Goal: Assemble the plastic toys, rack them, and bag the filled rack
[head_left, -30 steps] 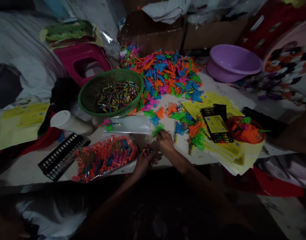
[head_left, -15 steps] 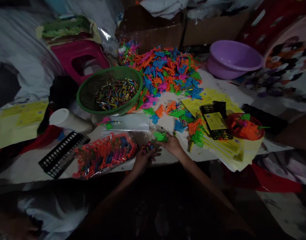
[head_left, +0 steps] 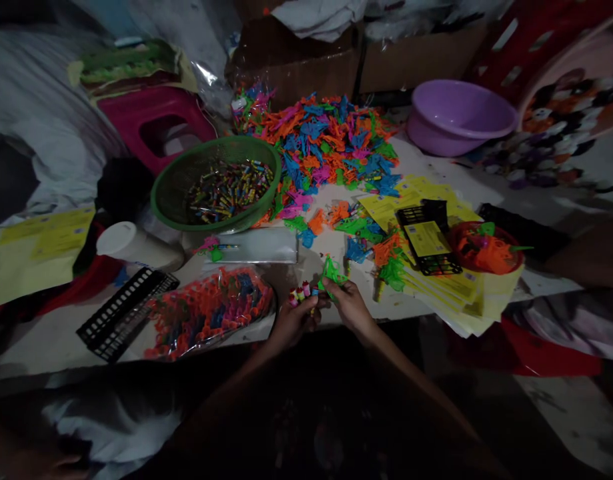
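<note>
Several small printed sticks (head_left: 302,291) are held in my left hand (head_left: 292,320), closed round them near the table's front edge. Just right of it, my right hand (head_left: 353,303) pinches a green plastic piece (head_left: 332,272). The two hands are close together. Behind them a large heap of orange, blue, pink and green plastic pieces (head_left: 321,133) covers the table. More printed sticks (head_left: 231,190) lie in a green basket (head_left: 161,200) at the back left.
A clear bag of coloured pieces (head_left: 211,310) and a black rack (head_left: 123,310) lie at the left. Yellow cards (head_left: 456,297), a red bowl (head_left: 511,265) and a purple basin (head_left: 461,117) stand right. A person's arm (head_left: 581,257) shows at the right edge.
My right hand has turned, and the green piece in it now stands more upright. The sticks in my left hand have come up into clearer view, nearer to my right hand.
</note>
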The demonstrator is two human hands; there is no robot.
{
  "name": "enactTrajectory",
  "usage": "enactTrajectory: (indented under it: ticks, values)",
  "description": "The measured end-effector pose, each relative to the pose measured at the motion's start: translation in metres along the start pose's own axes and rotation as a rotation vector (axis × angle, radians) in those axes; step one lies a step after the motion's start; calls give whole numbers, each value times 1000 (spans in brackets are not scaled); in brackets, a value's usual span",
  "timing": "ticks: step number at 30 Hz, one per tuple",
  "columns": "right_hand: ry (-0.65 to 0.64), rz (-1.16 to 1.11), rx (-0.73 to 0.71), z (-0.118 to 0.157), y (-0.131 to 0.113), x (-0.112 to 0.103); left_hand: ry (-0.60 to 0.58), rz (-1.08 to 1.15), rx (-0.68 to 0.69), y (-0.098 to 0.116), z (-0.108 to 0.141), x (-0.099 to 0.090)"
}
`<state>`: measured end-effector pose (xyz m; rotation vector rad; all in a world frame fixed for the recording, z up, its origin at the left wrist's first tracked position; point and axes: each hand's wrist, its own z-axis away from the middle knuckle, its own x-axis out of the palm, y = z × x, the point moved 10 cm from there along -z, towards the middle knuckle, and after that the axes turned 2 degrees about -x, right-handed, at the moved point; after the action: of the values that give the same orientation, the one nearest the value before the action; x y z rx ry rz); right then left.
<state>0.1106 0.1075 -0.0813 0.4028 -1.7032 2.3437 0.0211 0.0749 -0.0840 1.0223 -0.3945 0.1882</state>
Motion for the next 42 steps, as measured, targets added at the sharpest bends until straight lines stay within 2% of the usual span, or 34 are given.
enactTrajectory:
  ticks: [3, 10, 12, 14, 16, 18, 19, 20, 21, 23, 24, 25, 27, 30, 32, 34, 36, 39, 42]
  values:
    - [21, 5, -20, 2, -5, -1, -23, 0, -39, -2, 2, 1]
    - [38, 313, -127, 6, -15, 4, -57, -212, -6, 1, 2, 4]
    - [30, 437, -145, 1, -22, -5, -66, -184, -7, 0, -2, 7]
    - [42, 669, -138, -8, -37, -25, -56, -121, -14, -3, -6, 4]
    - [181, 975, -139, -17, -65, -59, -4, -77, -38, -8, -10, -6]
    - [537, 1253, -241, -16, -112, -91, 83, -79, -56, -13, -12, -23]
    - [663, 1357, -316, -15, -130, -94, 125, -91, -59, -15, -12, -31]
    - [707, 1436, -399, -18, -140, -86, 154, -106, -56, -16, -12, -36]
    - [666, 1495, -473, -26, -140, -71, 167, -121, -48, -16, -12, -38]
    - [355, 1550, -565, -56, -114, -24, 158, -156, -13, -14, -11, -33]
    - [267, 1562, -563, -70, -100, -6, 145, -177, 11, -13, -11, -28]
    - [233, 1577, -532, -85, -86, 7, 136, -199, 35, -11, -10, -22]
    - [318, 1572, -381, -113, -68, 9, 148, -238, 74, -8, -8, -16]
    - [436, 1525, -234, -143, -62, -2, 168, -247, 84, -8, -6, -16]
    - [430, 1451, -176, -153, -65, -12, 156, -210, 68, -11, -5, -19]
    - [360, 1307, -194, -150, -69, -18, 160, -164, 55, -12, -5, -23]
    - [266, 1084, -246, -132, -70, -21, 193, -128, 65, -8, -5, -28]
    - [141, 702, -264, -80, -59, -21, 215, -101, 97, 1, -8, -29]
    - [139, 504, -321, -23, -49, -19, 138, -105, 88, 4, -14, -17]
